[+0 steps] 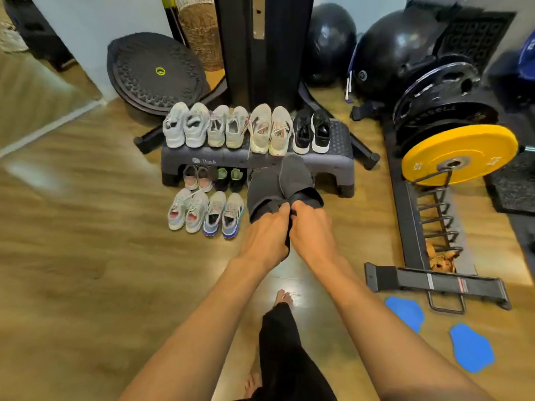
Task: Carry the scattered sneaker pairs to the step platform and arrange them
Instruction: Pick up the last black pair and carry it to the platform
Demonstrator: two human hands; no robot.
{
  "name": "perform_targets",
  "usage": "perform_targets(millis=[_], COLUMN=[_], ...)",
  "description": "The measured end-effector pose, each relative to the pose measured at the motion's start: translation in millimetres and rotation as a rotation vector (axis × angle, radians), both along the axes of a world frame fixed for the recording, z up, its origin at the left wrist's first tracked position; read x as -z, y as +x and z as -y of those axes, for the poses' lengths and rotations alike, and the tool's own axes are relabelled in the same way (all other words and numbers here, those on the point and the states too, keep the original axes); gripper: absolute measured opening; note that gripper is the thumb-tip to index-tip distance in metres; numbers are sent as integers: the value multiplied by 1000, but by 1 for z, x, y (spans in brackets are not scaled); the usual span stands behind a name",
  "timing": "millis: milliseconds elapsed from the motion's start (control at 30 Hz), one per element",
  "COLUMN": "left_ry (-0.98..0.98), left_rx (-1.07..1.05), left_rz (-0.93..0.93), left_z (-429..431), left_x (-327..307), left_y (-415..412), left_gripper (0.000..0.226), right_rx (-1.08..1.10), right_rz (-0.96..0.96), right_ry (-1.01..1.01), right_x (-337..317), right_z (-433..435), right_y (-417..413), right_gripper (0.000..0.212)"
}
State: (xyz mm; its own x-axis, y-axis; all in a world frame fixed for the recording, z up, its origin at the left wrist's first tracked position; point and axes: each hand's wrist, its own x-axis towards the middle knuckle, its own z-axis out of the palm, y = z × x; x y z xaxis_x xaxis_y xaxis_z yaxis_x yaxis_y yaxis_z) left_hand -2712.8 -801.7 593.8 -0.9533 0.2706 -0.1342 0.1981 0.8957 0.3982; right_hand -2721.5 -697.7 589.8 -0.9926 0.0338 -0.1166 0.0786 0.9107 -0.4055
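Head: grey shoes (278, 183) at platform (333, 164) edge

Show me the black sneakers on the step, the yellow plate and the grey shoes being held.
black sneakers (301, 131): head view, on the laces of one shoe.
yellow plate (477, 143): head view, on its flat face, beside the hub.
grey shoes (262, 189): head view, on the top of one shoe.

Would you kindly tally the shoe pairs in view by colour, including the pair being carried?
Light pairs, white, grey or cream: 6
Black pairs: 2
Dark grey pair, gripped by left hand and right hand: 1
Total: 9 pairs
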Motion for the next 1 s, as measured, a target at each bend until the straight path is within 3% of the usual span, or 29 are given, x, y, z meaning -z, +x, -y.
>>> perform_targets(millis=[300,500,667,833,1000], left_ry=[15,37,-28,-50,-144], left_rx=[55,106,132,150,299], left_rz=[89,169,196,243,242], left_z=[19,49,59,56,58], left_x=[99,197,298,428,554], left_y=[-154,-224,-253,-261,-277], left_gripper=[59,59,66,57,71], right_rx=[60,109,183,202,178], right_rz=[182,202,119,191,306], right_ry=[-30,-31,-38,-29,-120], right_x=[100,195,299,426,551], right_z=[18,48,61,57,57], right_y=[-153,-216,-237,-239,-247], right_gripper=[13,10,6,7,6])
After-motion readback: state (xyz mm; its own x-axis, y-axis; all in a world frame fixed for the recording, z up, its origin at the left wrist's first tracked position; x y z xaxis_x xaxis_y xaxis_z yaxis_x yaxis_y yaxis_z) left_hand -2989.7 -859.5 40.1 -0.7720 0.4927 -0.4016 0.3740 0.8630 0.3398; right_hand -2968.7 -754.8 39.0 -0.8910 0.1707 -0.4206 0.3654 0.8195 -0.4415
